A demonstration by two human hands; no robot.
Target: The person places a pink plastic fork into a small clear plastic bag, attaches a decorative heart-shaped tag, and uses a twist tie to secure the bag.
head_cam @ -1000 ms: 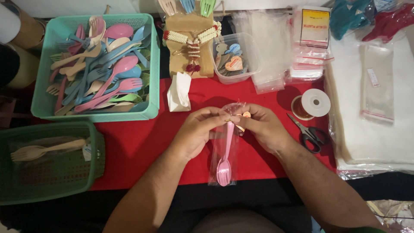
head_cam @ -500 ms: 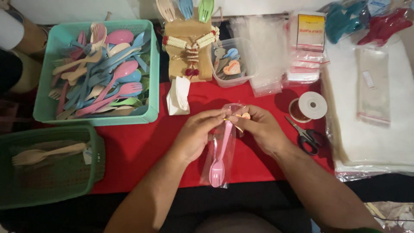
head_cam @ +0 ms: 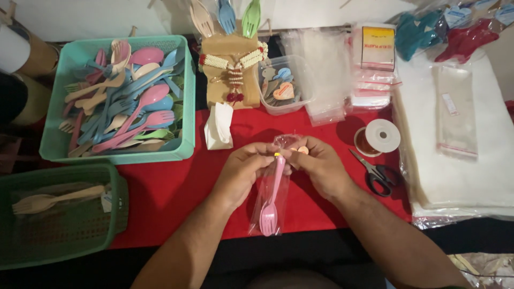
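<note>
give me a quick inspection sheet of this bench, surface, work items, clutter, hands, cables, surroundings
Surface: red cloth on table.
Job's things: pink fork in clear bag, held at top.
Clutter: teal basket of cutlery, green basket with beige fork, scissors, ribbon spool, bag stacks.
Hands: left hand and right hand both pinch the bag's top.
Cables: nothing seen.
Surroundings: white sheet at right.

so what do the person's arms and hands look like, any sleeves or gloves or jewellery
Both arms are bare from the bottom edge of the frame up to the hands: no sleeves show, and there are no gloves. The left hand and the right hand carry no visible rings, and neither wrist shows a watch or bracelet. The fingers have short nails.
</note>
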